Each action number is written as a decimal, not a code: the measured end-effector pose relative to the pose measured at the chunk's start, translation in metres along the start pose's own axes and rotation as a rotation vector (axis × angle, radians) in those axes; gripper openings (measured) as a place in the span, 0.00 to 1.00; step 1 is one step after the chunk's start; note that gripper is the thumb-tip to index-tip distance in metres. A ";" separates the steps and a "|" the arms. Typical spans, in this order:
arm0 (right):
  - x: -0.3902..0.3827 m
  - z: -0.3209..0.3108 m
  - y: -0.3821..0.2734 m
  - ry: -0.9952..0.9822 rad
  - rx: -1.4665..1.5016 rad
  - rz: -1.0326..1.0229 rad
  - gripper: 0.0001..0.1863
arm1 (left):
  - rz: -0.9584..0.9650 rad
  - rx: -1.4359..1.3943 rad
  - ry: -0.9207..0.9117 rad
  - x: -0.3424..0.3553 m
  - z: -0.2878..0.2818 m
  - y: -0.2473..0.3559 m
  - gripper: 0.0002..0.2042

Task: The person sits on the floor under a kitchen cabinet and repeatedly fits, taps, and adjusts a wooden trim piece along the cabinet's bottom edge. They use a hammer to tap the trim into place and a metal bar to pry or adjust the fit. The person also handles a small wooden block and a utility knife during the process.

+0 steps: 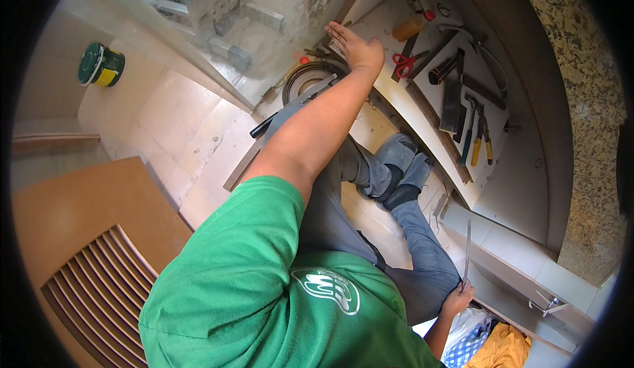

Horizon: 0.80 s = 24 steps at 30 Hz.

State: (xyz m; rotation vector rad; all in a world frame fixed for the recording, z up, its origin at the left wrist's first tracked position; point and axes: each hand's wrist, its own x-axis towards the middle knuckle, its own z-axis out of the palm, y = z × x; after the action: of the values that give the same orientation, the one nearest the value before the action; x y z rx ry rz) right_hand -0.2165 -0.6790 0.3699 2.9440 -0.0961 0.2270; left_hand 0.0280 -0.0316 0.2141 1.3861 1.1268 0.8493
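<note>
My left hand (358,51) reaches far forward, fingers stretched out and nothing seen in them, next to the upright wooden edge by the cabinet. At the lower right, my right hand (457,297) is closed around the lower end of a thin, narrow metal strip (468,246) that points upward. On the white cabinet shelf lie red-handled scissors (403,66), pliers with yellow grips (487,137), and a bottle of amber liquid (408,27) with a red cap. Below my left forearm rests a coil of brown edging strip (290,89) on the floor.
A granite countertop (591,104) overhangs the cabinet at right. A dusty glass panel (218,51) stands ahead on the left. A dark green bucket (102,65) sits farther left, above a slatted wooden door (99,289). Bundled cloths (502,347) lie below my right hand.
</note>
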 end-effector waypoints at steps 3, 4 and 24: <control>-0.001 0.001 0.002 -0.013 0.029 0.004 0.11 | -0.015 0.001 0.010 0.008 -0.001 -0.010 0.51; -0.001 0.001 0.003 -0.007 0.031 -0.003 0.12 | -0.073 0.000 0.000 0.012 -0.002 -0.014 0.51; -0.011 0.015 0.006 0.089 0.156 0.124 0.10 | -0.362 0.344 -0.481 0.040 -0.007 -0.072 0.37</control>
State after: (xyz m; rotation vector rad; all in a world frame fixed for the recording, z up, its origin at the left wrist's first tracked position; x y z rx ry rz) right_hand -0.2257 -0.6870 0.3550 3.0797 -0.2608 0.4003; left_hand 0.0213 0.0049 0.1395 1.4954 1.1210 0.0504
